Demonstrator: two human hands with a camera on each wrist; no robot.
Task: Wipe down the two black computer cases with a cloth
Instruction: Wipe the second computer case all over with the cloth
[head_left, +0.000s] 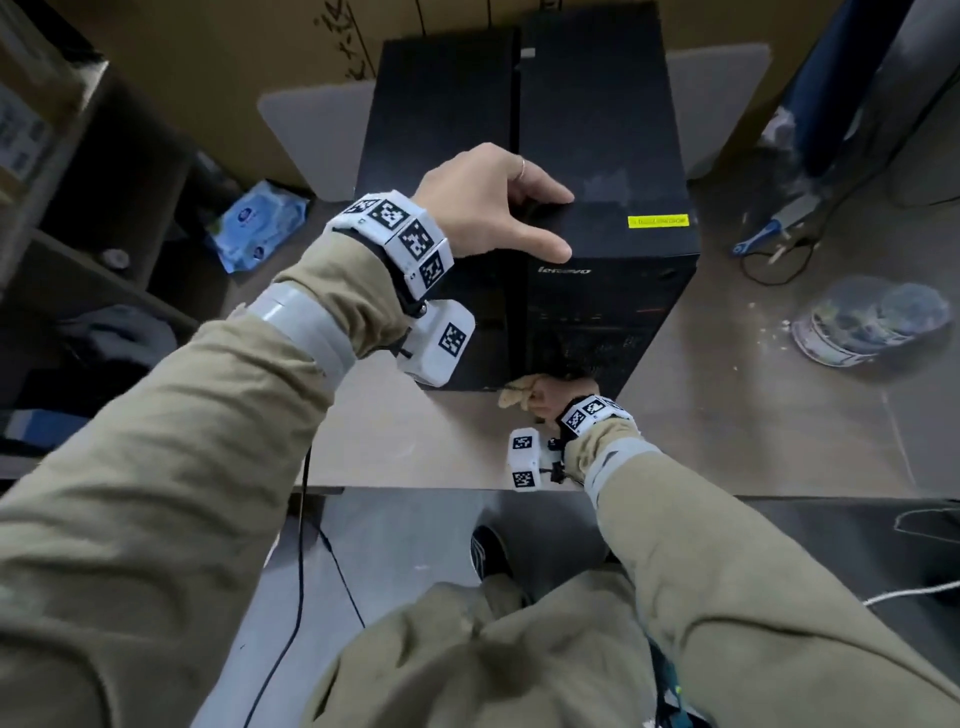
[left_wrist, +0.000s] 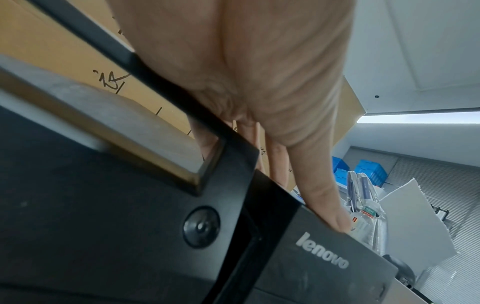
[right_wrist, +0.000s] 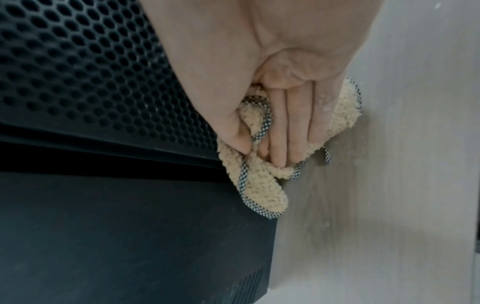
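Note:
Two black computer cases stand side by side on the table (head_left: 753, 415): a left case (head_left: 436, 130) and a right, Lenovo-branded case (head_left: 602, 130) with a yellow sticker. My left hand (head_left: 535, 226) rests on their top front edge, fingers on top and thumb straight along the Lenovo case's front rim (left_wrist: 324, 267). My right hand (head_left: 556, 395) grips a bunched beige cloth (head_left: 514, 395) low down at the Lenovo case's bottom left front corner, by the table. In the right wrist view the cloth (right_wrist: 259, 193) is squeezed between thumb and fingers beside the mesh panel (right_wrist: 91, 72).
A blue pack of wipes (head_left: 260, 223) lies left of the cases. A clear plastic container (head_left: 872, 322) and a blue-handled tool (head_left: 763, 234) with a cable sit on the right. Cardboard boxes (head_left: 234, 52) stand behind, and dark shelves (head_left: 78, 234) stand at the left.

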